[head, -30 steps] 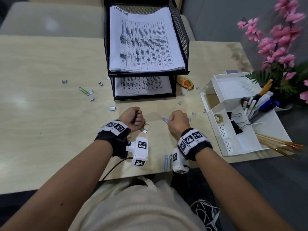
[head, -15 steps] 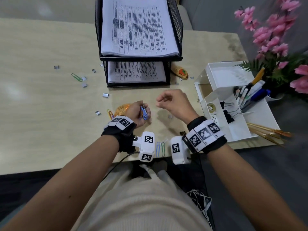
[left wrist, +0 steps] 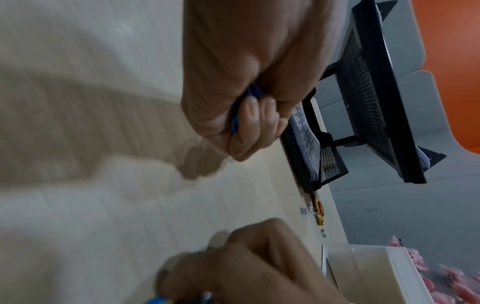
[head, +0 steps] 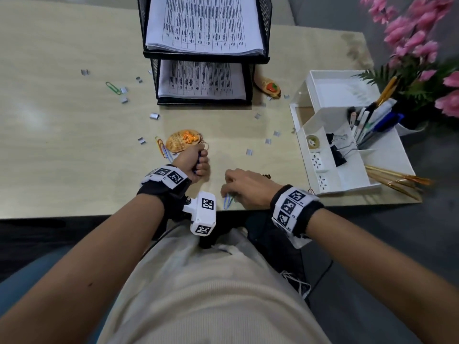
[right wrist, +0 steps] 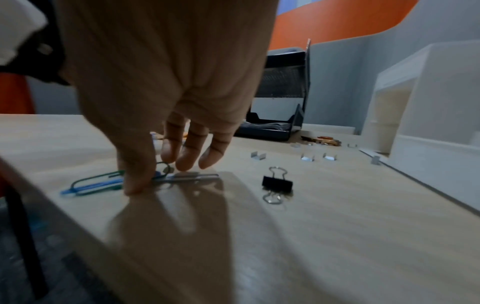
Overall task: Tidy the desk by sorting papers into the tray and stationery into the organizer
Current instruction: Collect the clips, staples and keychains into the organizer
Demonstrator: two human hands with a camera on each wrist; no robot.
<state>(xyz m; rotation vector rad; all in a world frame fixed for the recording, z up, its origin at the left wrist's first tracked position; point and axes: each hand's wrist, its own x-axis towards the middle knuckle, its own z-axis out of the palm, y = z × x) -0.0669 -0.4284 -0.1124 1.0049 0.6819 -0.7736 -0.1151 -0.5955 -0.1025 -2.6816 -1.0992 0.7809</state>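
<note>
The right hand [right wrist: 166, 86] has its fingertips [right wrist: 135, 185] pressed on 2 paper clips [right wrist: 96, 183] at the desk's [head: 62, 145] 6 o'clock edge, apparently to gather them. The left hand [head: 192, 163] is clenched around blue clips [left wrist: 235, 123], probably banking them for 1 trip to the organizer [head: 387, 175] at 3 o'clock.

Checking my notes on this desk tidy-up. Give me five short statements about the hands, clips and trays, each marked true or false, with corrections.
1. The left hand grips blue paper clips in a closed fist. True.
2. The right hand is lifted well above the desk. False: its fingertips press on paper clips lying near the desk's front edge.
3. Both tiers of the black mesh tray hold printed papers. True.
4. A black binder clip lies loose on the desk. True.
5. The white organizer is empty. False: it holds pens and binder clips.
</note>
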